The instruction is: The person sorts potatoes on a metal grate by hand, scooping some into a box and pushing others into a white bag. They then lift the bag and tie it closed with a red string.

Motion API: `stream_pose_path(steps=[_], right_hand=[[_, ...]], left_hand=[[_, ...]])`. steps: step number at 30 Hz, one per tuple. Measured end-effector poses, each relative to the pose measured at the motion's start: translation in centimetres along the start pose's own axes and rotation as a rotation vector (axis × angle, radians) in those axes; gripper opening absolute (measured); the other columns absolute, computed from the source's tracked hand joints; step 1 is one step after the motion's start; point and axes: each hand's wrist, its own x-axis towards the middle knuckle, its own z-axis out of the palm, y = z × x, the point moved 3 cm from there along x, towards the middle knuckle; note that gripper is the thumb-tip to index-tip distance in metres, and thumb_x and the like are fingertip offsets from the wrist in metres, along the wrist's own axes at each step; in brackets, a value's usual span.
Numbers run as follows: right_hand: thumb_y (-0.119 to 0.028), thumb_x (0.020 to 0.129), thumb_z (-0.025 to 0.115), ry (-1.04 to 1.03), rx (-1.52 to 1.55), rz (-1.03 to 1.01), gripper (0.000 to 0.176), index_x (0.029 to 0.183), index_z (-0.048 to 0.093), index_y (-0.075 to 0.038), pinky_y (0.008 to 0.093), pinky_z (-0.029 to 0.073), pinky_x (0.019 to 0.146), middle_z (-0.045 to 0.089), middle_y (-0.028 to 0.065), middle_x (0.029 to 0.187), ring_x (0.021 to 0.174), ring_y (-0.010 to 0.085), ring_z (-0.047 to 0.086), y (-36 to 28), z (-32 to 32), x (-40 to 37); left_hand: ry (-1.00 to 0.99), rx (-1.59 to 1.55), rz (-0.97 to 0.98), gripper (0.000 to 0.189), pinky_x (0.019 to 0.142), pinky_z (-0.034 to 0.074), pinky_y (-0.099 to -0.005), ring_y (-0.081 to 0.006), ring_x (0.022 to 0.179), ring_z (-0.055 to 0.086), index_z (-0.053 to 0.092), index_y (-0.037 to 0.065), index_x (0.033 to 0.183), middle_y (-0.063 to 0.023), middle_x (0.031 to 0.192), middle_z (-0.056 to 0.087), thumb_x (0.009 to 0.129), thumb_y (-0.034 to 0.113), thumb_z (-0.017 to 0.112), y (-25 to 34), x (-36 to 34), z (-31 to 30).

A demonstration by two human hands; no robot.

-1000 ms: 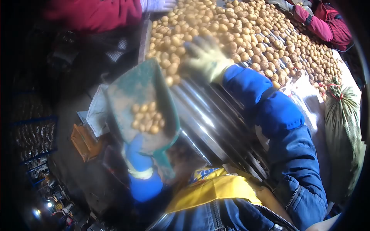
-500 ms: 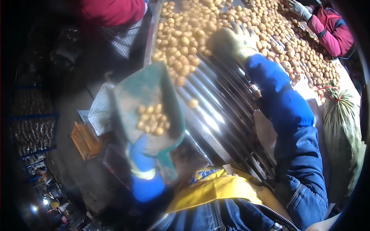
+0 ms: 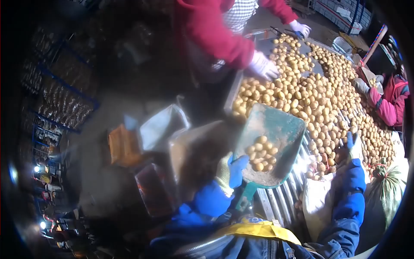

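Note:
My left hand (image 3: 235,170), in a blue-and-cream glove, grips the back edge of a green scoop (image 3: 291,146). Several small potatoes (image 3: 261,154) lie inside the scoop, which is held over the near end of the metal sorting table. My right hand (image 3: 354,146), gloved too, is at the near right side of the potato heap (image 3: 321,101), just above a white sack (image 3: 317,203). Its fingers look stretched out, partly hidden by the angle, and I see nothing held in them.
Metal rollers (image 3: 280,200) run below the scoop. Across the table, a co-worker's gloved hand (image 3: 264,65) rests by the potatoes; another person's glove (image 3: 361,85) is at the right. A tied green sack (image 3: 384,185) stands right, an orange box (image 3: 123,145) left.
The view has swung left, bringing the far co-worker into sight. My left hand still holds the scoop, now over the rollers. My right hand has drawn back from the heap's middle toward the white sack.

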Motion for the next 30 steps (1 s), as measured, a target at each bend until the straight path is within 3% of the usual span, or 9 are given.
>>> stream_pose_path(steps=[4,5,8,14,19,21,24,28,30], right_hand=[[-0.059,0.097,0.059,0.113,-0.782,-0.249,0.073,0.153,0.049,-0.012,0.0489,0.041,0.115,0.048,0.0266,0.152,0.139,0.0427,0.048,-15.2,0.6,-7.5],[-0.058,0.096,0.061,0.373,-0.652,-0.201,0.068,0.148,0.056,-0.015,0.0486,0.045,0.111,0.061,0.0244,0.142,0.13,0.0412,0.058,-16.5,1.9,-7.0],[-0.056,0.098,0.056,-0.073,-0.421,-0.256,0.058,0.138,0.062,-0.014,0.0522,0.045,0.104,0.07,0.0189,0.125,0.116,0.0385,0.064,-28.5,0.9,-11.4],[-0.056,0.096,0.061,-0.042,-0.295,-0.435,0.062,0.136,0.06,-0.01,0.0586,0.046,0.094,0.067,0.0236,0.12,0.112,0.0439,0.062,-32.6,2.4,-16.2],[-0.051,0.101,0.057,-0.235,-0.127,-0.441,0.055,0.142,0.058,-0.016,0.0542,0.049,0.102,0.064,0.0231,0.132,0.118,0.0429,0.063,-29.4,5.2,-16.4],[-0.052,0.101,0.057,-0.365,0.047,-0.347,0.055,0.143,0.058,-0.016,0.0513,0.051,0.1,0.066,0.0224,0.131,0.116,0.042,0.065,-30.2,1.7,-16.6],[-0.047,0.102,0.059,0.062,-0.068,-0.494,0.048,0.128,0.066,-0.008,0.0472,0.052,0.097,0.071,0.0212,0.119,0.111,0.0381,0.068,-25.6,-1.2,-11.6],[-0.053,0.103,0.052,0.026,-0.441,0.152,0.055,0.134,0.063,-0.009,0.0522,0.051,0.098,0.069,0.025,0.123,0.119,0.0399,0.066,-13.1,-6.3,-3.2],[-0.069,0.097,0.049,-0.041,-0.404,0.369,0.084,0.162,0.036,-0.017,0.0511,0.04,0.116,0.055,0.0265,0.148,0.137,0.0462,0.053,-8.0,-6.1,-2.9]], left_hand=[[-0.027,-0.082,-0.054,0.023,0.073,0.049,-0.0279,-0.009,0.082,0.059,0.069,-0.001,0.114,-0.0015,0.094,0.068,0.093,0.008,0.072,0.4,1.3,0.5],[-0.022,-0.081,-0.069,0.023,0.074,0.05,-0.0286,-0.009,0.082,0.06,0.068,-0.001,0.115,-0.0013,0.094,0.068,0.093,0.008,0.072,0.8,1.4,0.7],[-0.018,0.069,-0.036,0.025,0.077,0.052,-0.0303,-0.0115,0.087,0.063,0.068,0.0,0.118,-0.0034,0.097,0.068,0.094,0.007,0.07,2.7,0.9,1.2],[-0.056,-0.173,-0.285,0.03,0.066,0.05,-0.0265,-0.0104,0.077,0.063,0.07,-0.003,0.12,-0.0032,0.091,0.07,0.094,0.013,0.07,4.6,0.5,3.0],[-0.104,0.58,-0.003,0.029,0.061,0.042,-0.0235,-0.0074,0.071,0.056,0.073,-0.001,0.116,0.0001,0.087,0.068,0.093,0.016,0.071,4.6,1.5,0.6],[-0.023,0.38,-0.12,0.033,0.062,0.046,-0.0283,-0.0116,0.072,0.058,0.072,0.001,0.115,-0.0037,0.091,0.068,0.097,0.027,0.063,3.6,1.4,0.4],[-0.011,0.097,-0.23,0.037,0.063,0.051,-0.0325,-0.0167,0.076,0.062,0.07,0.001,0.115,-0.0087,0.098,0.069,0.104,0.033,0.053,1.1,2.6,-1.7],[-0.04,0.27,-0.138,0.015,0.071,0.054,-0.0287,-0.0127,0.087,0.066,0.069,0.002,0.113,-0.0052,0.097,0.068,0.099,0.006,0.067,2.2,1.2,1.6],[-0.017,0.154,-0.106,0.026,0.071,0.053,-0.0306,-0.0135,0.084,0.065,0.068,-0.001,0.12,-0.0054,0.101,0.07,0.095,0.007,0.072,1.2,1.2,2.1]])
